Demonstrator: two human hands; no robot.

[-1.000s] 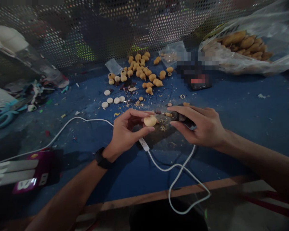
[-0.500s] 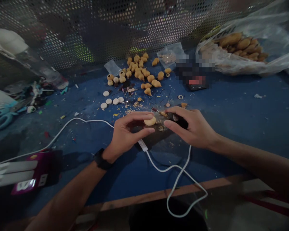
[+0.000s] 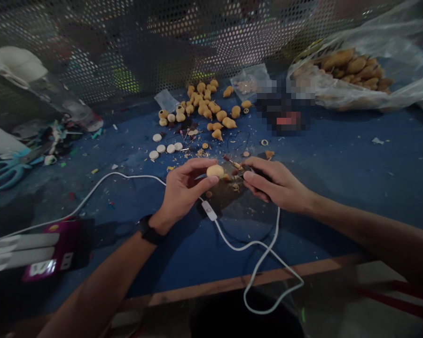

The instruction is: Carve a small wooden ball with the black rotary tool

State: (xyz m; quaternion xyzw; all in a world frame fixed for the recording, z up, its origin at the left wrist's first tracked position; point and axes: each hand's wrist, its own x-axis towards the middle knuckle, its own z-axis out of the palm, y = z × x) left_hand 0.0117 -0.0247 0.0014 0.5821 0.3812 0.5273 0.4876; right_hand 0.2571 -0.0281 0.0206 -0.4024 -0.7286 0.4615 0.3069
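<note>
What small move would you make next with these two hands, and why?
I'd probably ease the right hand a little left, bringing the rotary tool closer to the pale gourd piece. The left hand pinches that piece between thumb and fingers, while the tool's bit appears just clear of it.

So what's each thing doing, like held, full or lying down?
Left hand: gripping pale round piece
Pale round piece: held
Right hand: gripping rotary tool
Rotary tool: held, can't tell if spinning
White cord: looped, overhanging table edge
Clear bag: holding gourds
White discs: lying flat
Scissors: lying down
</note>
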